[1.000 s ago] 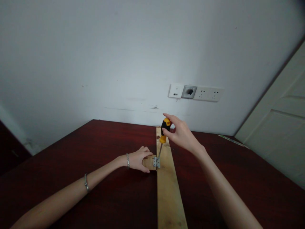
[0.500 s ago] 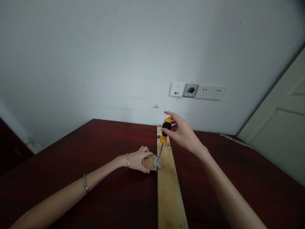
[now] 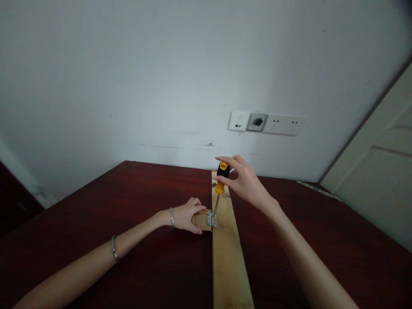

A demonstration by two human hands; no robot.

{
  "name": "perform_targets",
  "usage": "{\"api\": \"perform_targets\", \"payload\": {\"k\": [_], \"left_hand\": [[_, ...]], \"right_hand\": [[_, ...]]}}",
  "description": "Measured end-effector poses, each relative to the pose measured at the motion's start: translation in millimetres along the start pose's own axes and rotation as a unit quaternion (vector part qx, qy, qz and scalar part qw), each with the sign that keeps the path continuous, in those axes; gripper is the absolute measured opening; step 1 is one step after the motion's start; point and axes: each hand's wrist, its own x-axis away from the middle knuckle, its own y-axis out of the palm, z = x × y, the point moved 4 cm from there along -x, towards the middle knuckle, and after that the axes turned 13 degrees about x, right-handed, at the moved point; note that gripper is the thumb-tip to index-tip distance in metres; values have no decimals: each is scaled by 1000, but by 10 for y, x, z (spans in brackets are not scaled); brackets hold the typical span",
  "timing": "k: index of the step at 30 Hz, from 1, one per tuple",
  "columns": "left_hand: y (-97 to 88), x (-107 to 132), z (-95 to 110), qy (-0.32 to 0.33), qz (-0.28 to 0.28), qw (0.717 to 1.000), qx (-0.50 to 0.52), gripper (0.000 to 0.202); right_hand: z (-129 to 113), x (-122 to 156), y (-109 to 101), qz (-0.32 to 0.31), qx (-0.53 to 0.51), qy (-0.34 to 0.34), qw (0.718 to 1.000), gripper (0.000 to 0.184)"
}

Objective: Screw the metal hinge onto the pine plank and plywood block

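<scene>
My right hand [image 3: 247, 182] is closed around the yellow and black handle of a screwdriver [image 3: 223, 171]. The screwdriver leans slightly, its shaft running down to a metal hinge [image 3: 212, 219]. One leaf of the hinge lies on a long wooden plank [image 3: 227, 257], the other on a small wooden block [image 3: 201, 220] butted against the plank's left side. Thumb and fingers of my left hand [image 3: 185, 216] grip the block by its edges. Any screw under the screwdriver tip is too small to make out.
Plank and block rest on a dark red tabletop [image 3: 128, 206] that meets a white wall [image 3: 144, 86]. Sockets and switches [image 3: 267, 123] are set in the wall. At the right is a pale panelled door [image 3: 380, 163], with a thin printed strip [image 3: 317, 189] near the table's far right corner.
My right hand has turned and shifted slightly left at the screwdriver handle, its fingers now curling over the top. The left hand, block and plank have stayed in place.
</scene>
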Motion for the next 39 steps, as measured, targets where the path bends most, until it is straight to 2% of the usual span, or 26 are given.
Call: {"api": "perform_targets", "payload": {"k": [4,8,14,17,21,26,33,39], "left_hand": [[9,-2,-22,11,4,1000,-2,77],[18,-7,-26,3,-4,1000,-11,79],[3,-13,3,-12,-14,1000,-14,80],[-3,-13,7,-10,-12,1000,-9,80],[5,-16,-2,-5,-12,1000,-15,79],[9,-32,-6,-5,-10,1000,-28,81],[-44,-149,20,-38,-76,994,-66,79],[-61,-291,37,-58,-136,982,-117,79]], "right_hand": [[7,9,-10,5,-24,-12,1000,60],[-75,28,-29,-9,15,-30,999,51],[-86,38,-29,-9,93,8,996,50],[-76,25,-25,-3,80,2,997,45],[-104,27,-37,-20,54,-18,998,48],[-153,50,-67,-32,83,-18,996,42],[-140,38,-82,0,121,-2,993,36],[-113,31,-79,0,100,-6,995,44]]}}
